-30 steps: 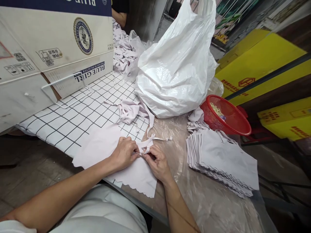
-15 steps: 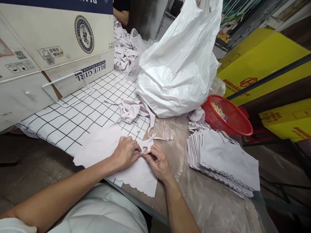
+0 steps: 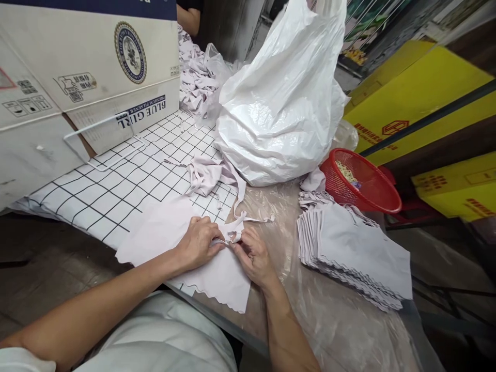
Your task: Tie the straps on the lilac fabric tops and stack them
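Note:
A pale pinkish garment (image 3: 163, 227) with scalloped edges lies spread at the front of the table, its thin straps (image 3: 256, 219) trailing to the right. My left hand (image 3: 200, 237) is closed in a pinch on the garment near its middle. Close beside it, my right hand (image 3: 253, 256) pinches the base of the strap on the same garment. The fingertips of both hands nearly meet, and the small part between them is partly hidden. Beyond my hands sits another crumpled garment (image 3: 205, 173) of the same colour.
A white plastic bag (image 3: 279, 113) stands behind, with a red basket (image 3: 360, 181) of small pieces beside it. At right lies a stack of folded garments (image 3: 356, 248). A large carton (image 3: 93, 62) fills the left. A person's arm (image 3: 189, 20) shows near a garment heap (image 3: 196, 77).
Both hands keep their pinch on the garment, with only slight finger movement. The whole view has shifted a little.

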Action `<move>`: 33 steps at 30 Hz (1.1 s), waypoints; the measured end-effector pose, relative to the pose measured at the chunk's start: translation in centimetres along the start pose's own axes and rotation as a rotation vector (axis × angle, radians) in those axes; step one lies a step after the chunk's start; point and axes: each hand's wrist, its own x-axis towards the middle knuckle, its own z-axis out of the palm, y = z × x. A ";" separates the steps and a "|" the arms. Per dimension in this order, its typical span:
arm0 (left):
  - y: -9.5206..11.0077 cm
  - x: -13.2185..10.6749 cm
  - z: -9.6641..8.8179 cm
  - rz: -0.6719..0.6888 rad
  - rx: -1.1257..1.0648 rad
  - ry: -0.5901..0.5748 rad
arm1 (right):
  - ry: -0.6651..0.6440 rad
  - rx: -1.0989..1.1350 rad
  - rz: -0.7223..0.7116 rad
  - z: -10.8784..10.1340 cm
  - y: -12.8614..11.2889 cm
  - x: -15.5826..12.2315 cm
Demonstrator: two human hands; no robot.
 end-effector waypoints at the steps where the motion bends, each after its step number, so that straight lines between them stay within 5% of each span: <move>1: 0.0 0.0 0.0 0.002 0.001 -0.004 | 0.006 0.021 0.012 0.0 0.0 0.0; 20: -0.6 -0.1 0.2 0.029 -0.059 0.021 | -0.025 -0.067 0.059 0.1 -0.4 0.1; 27: -0.3 -0.1 0.5 0.073 0.105 -0.002 | 0.052 0.556 0.441 0.6 -1.0 0.3; 33: -0.5 -0.1 0.8 0.103 0.147 0.025 | 0.247 1.054 0.699 -0.8 -2.6 2.3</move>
